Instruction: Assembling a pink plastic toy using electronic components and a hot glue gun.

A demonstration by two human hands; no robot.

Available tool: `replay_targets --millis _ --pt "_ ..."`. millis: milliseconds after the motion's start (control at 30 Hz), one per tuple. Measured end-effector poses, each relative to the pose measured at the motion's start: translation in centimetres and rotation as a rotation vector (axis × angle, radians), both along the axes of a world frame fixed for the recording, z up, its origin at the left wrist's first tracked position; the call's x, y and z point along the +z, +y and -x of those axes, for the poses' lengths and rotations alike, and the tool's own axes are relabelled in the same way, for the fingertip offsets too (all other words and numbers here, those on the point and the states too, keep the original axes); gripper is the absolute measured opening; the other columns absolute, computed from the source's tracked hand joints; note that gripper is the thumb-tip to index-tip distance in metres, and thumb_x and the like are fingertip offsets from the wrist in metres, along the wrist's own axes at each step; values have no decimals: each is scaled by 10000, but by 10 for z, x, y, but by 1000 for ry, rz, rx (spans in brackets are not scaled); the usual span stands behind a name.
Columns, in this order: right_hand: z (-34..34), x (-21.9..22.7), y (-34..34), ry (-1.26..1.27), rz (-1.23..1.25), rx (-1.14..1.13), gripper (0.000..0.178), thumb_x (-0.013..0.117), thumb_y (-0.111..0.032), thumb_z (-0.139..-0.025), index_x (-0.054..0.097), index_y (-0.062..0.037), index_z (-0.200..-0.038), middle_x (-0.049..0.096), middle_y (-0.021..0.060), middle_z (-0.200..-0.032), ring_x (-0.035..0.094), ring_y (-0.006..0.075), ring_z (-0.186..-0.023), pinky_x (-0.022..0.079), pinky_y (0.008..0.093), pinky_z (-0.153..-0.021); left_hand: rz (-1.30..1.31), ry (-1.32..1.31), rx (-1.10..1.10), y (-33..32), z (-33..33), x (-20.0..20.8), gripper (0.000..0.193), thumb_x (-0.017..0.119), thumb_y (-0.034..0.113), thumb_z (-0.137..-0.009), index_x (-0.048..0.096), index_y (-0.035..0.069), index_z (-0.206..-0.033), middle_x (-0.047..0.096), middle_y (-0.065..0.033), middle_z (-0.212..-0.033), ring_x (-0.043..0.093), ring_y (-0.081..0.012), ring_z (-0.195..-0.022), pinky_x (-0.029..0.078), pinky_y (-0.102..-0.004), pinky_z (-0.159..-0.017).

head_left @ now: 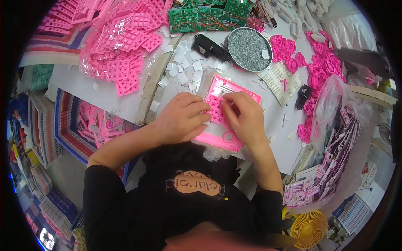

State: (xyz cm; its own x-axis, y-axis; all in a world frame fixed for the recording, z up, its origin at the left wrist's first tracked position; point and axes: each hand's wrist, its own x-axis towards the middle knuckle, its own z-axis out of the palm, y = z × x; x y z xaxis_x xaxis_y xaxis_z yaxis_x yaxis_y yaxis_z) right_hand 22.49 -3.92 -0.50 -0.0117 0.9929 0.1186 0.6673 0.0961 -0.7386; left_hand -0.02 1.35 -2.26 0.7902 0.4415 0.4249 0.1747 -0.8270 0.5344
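Note:
A flat pink plastic housing (228, 142) lies tilted on the table in front of me, with a round ring moulded near its lower end. Over its middle sits a smaller pink panel with rows of round holes (215, 109). My left hand (184, 117) has its fingers curled against the panel's left edge. At the panel's right edge, my right hand (246, 113) is closed, thumb and forefinger together on it. The hands partly cover the panel's sides and the housing's edges.
Behind the housing are a round dish of small screws (250, 49), a black tool (210, 48) and green circuit boards (183, 20). White squares (182, 78) and a heap of pink panels (121, 69) lie left. Pink ring parts (317, 71) and a bag of printed pieces (331, 167) are right.

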Motion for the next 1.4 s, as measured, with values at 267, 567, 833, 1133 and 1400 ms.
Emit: replay_targets --millis 267,567,833,1133,1400 --pt "20 15 -37 -440 -23 342 865 738 -484 -821 452 16 -1466 354 261 -1563 289 446 -1480 255 614 -1151 39 15 259 58 16 22 285 763 103 -771 686 65 -1043 660 -128 -1088 622 -328 -1017 493 -440 -886" --pt "33 10 -40 -583 124 443 1024 677 -632 -802 391 78 -1482 286 268 -1604 207 416 -1528 167 682 -1161 9 731 765 190 -5 71 418 686 461 -875 742 46 -884 720 -151 -894 683 -337 -894 490 -451 -818" --pt "29 7 -41 -546 91 397 1019 740 -571 -761 392 36 -1504 323 216 -1605 233 379 -1527 210 653 -1162 48 330 1084 191 -39 18 524 773 505 -796 715 37 -1027 739 -147 -951 699 -358 -891 470 -526 -823" --pt "29 10 -42 -514 43 414 991 750 -547 -764 404 26 -1496 337 227 -1585 240 392 -1516 238 643 -1152 3 -232 999 191 -37 9 246 764 149 -820 554 27 -861 634 -151 -781 639 -343 -711 475 -454 -617" --pt "7 39 16 958 155 102 461 713 -238 -889 595 4 -1263 651 102 -1138 608 216 -1001 477 353 -869 -396 -479 224 86 -28 63 271 788 -3 -702 579 92 -847 604 -63 -802 606 -259 -662 480 -391 -596"
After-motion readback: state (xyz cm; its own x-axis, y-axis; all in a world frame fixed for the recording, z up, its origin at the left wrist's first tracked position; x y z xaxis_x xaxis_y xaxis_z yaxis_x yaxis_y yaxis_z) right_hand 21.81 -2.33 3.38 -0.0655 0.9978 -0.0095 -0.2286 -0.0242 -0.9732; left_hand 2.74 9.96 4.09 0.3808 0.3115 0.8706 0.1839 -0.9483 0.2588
